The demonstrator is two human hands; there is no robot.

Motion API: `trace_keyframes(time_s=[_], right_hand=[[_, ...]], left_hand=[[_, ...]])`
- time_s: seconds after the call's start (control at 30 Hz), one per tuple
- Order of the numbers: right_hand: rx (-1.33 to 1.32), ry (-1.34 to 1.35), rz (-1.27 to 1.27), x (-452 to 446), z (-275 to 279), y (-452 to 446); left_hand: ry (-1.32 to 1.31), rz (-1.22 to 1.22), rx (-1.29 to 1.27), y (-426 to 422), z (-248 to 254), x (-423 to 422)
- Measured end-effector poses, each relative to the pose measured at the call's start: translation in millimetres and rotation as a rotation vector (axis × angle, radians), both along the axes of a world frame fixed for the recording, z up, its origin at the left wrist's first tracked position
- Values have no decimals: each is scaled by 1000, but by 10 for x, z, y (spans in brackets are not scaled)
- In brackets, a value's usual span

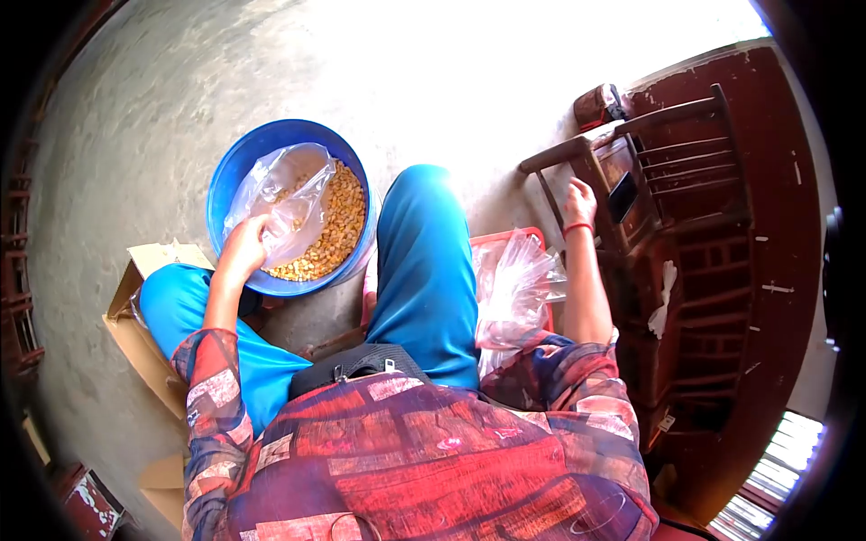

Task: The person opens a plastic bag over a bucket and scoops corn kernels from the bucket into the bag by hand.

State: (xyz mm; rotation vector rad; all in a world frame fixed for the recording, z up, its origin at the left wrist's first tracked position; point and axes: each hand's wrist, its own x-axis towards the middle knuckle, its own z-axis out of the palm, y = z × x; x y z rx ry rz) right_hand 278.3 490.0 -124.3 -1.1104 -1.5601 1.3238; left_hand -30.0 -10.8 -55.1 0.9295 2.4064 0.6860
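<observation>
My left hand (245, 243) pinches the edge of a clear plastic bag (280, 194) over the left part of a blue bucket (223, 155). Yellow-brown pieces that look like corn kernels (347, 212) fill the bucket's bottom, and the bag lies partly over them. On the other side, my right hand (580, 203) is raised with its fingers curled together, a red band around its wrist. Whether something small is in those fingers cannot be made out. Closest to it are a wooden chair (681, 171) and a dark phone (622, 197) on the seat.
By my right thigh, a red basket (532, 236) holds a bundle of clear plastic bags (512, 293). An open cardboard box (149, 347) stands by my left leg. More dark wooden furniture (713, 307) lines the right side. Grey concrete floor (117, 171) stretches ahead.
</observation>
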Motion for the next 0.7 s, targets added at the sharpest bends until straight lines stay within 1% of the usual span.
trace_keyframes(time_s=[0.07,0.13,0.17,0.27,0.3,0.33,0.4,0.47,0.5,0.53,0.6,0.67,0.7], right_hand=[[130,-173,-208,434,-280,382],[233,-644,-328,853,-314,645],[225,-645,-325,928,-299,653],[233,-958,-581,1021,-30,687],[152,-980,-544,1078,-5,747],[133,-1010,-560,1178,-121,916],[104,-1137,-569,1124,-56,1009],[121,-1120,-608,1145,-154,1200],[207,-1037,-615,1469,-603,1699],[197,-1046,-605,1495,-690,1833],[63,-1045,-661,1463,-641,1945],[32,-1322,-808,999,-91,1554],[-76,-1210,-755,1060,-98,1660]], left_hand=[[6,4,-17,7,3,18],[25,16,12,26,26,47],[11,9,13,30,26,40],[35,0,-14,1,-42,3],[20,1,-38,51,59,41],[20,3,-47,59,46,49],[1,10,-77,26,-1,19],[30,11,-99,-20,-73,5],[56,3,-104,-33,-97,6],[51,4,-119,0,-52,25],[-31,32,-137,113,84,78],[-28,34,-138,92,49,67],[-22,33,-127,88,35,58]])
